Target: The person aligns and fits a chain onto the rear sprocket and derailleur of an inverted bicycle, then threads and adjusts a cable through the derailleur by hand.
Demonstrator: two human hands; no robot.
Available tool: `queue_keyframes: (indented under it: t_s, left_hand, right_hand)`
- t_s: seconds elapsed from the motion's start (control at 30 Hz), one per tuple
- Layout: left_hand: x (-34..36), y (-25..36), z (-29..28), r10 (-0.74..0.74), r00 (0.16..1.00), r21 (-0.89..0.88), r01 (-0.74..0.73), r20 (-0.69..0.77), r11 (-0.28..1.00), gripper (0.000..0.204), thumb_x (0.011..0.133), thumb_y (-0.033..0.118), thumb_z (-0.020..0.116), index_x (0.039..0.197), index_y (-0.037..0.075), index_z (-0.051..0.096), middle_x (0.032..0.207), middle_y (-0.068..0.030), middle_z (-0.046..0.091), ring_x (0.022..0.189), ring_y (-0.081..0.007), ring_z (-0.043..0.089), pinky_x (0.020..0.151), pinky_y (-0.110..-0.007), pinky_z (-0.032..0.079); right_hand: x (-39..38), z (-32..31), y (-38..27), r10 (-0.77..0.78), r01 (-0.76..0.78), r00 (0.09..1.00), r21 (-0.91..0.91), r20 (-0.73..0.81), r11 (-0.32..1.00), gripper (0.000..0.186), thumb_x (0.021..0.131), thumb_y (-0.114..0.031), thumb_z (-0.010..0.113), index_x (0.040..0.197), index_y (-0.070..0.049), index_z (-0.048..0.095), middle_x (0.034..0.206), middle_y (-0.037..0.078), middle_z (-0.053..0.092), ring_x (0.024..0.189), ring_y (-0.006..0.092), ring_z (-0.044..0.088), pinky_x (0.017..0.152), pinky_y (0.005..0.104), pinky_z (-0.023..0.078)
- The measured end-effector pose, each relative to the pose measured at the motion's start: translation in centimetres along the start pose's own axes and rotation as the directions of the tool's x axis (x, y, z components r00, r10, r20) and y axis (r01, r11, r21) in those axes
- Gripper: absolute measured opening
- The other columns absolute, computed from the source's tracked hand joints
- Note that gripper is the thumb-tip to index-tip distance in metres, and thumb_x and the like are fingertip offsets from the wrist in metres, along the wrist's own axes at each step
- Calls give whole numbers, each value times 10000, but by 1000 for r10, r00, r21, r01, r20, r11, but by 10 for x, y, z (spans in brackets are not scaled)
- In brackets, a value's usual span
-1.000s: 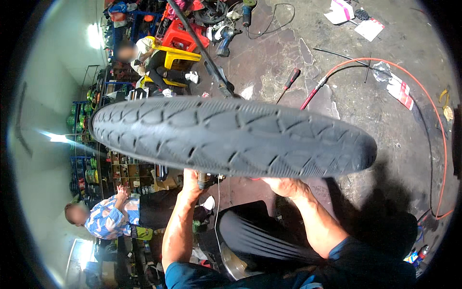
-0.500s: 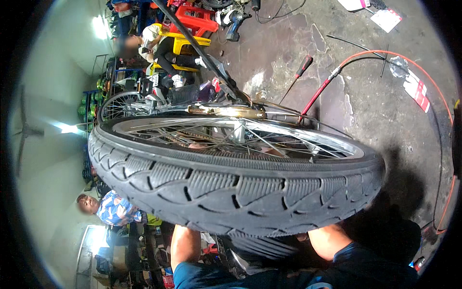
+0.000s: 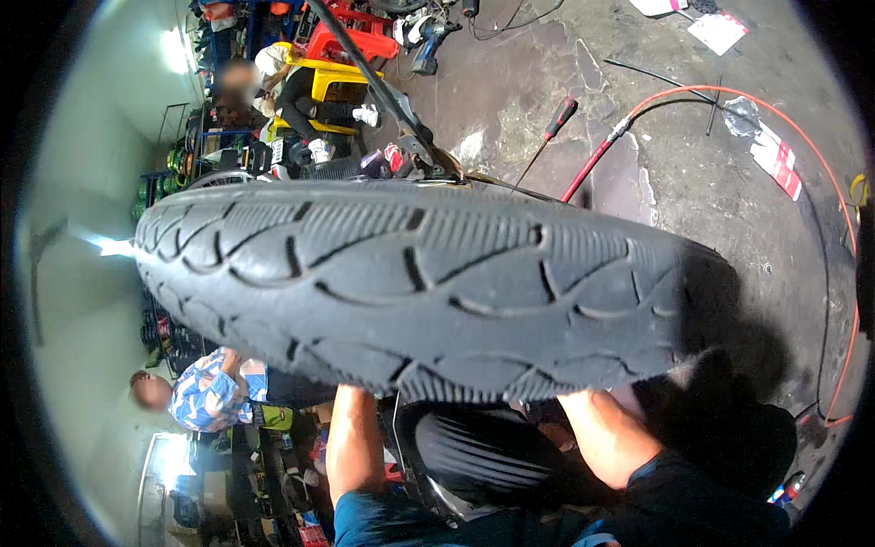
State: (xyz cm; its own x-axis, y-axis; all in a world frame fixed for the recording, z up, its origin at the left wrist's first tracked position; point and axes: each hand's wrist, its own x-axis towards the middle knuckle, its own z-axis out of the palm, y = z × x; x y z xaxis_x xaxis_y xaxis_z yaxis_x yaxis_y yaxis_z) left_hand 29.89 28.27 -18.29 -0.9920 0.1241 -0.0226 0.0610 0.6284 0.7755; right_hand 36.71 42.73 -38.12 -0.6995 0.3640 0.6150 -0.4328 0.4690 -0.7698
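Observation:
A bicycle wheel with a black tyre fills the middle of the view, its grooved tread facing me. My left forearm reaches up to the tyre's lower edge on the left. Toward the right, my right forearm runs up to the same edge. Both hands are behind the tyre, so their fingers and grip are hidden. The rim and spokes are also out of sight. Beyond the top edge, part of the dark bicycle frame shows.
A screwdriver and a red-handled tool with an orange hose lie on the floor beyond the wheel. Past the frame are a cordless power tool and a person on a yellow chair. Another person is at left.
The wheel has tipped so its tread faces me more squarely, hiding the rim and spokes. It looms larger and higher, and more of both forearms shows. The person at left has shifted.

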Motion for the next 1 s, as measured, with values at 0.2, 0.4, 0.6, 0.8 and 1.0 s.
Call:
queue_keyframes:
  t_s: [0.2, 0.4, 0.6, 0.8, 1.0]
  left_hand:
    - [8, -10, 2, -24, 999, -109, 27, 31, 994, 207, 866, 100, 545, 1065, 51, 513, 990, -31, 562, 933, -154, 543, 815, -335, 460]
    - [39, -6, 8, 536, 683, 691, -684, 496, 233, 207, 751, 118, 534, 953, 72, 522, 917, -69, 557, 934, -257, 557, 986, -413, 335]
    - [37, 14, 15, 573, 742, 446, -668, 347, 595, 277, 694, 36, 574, 971, 35, 587, 985, -106, 588, 994, -287, 545, 961, -394, 351]
    - [30, 4, -15, 827, 559, 662, -643, 62, 385, 314, 747, 67, 701, 1043, 35, 599, 1105, -121, 553, 1064, -258, 505, 919, -378, 403]
    - [41, -18, -86, 847, 507, 978, -37, -161, 207, 547, 761, 340, 715, 1201, 79, 521, 1141, -157, 500, 1089, -347, 465, 912, -474, 368]
  right_hand:
    - [9, 1, 0, 137, -158, 987, 368, 83, 916, 270, 834, -211, 622, 1075, -89, 616, 1051, 80, 623, 973, 233, 577, 850, 396, 471]
    - [45, -28, -10, 416, -553, 827, 682, 379, 479, 210, 801, -103, 675, 996, -31, 644, 848, 48, 663, 722, 124, 597, 664, 270, 478]
    - [55, -48, -11, 413, -604, 796, 539, 442, 587, 163, 779, -56, 680, 940, -39, 659, 768, 37, 630, 678, 96, 558, 627, 255, 454]
    - [45, -42, -10, 397, -581, 813, 641, 426, 502, 265, 799, -55, 673, 1051, 2, 609, 1023, 80, 637, 899, 133, 585, 796, 260, 475]
    - [38, -33, 2, 336, -454, 885, 753, 321, 476, 305, 797, -34, 661, 1097, -52, 612, 1028, 65, 634, 939, 124, 572, 848, 272, 459]
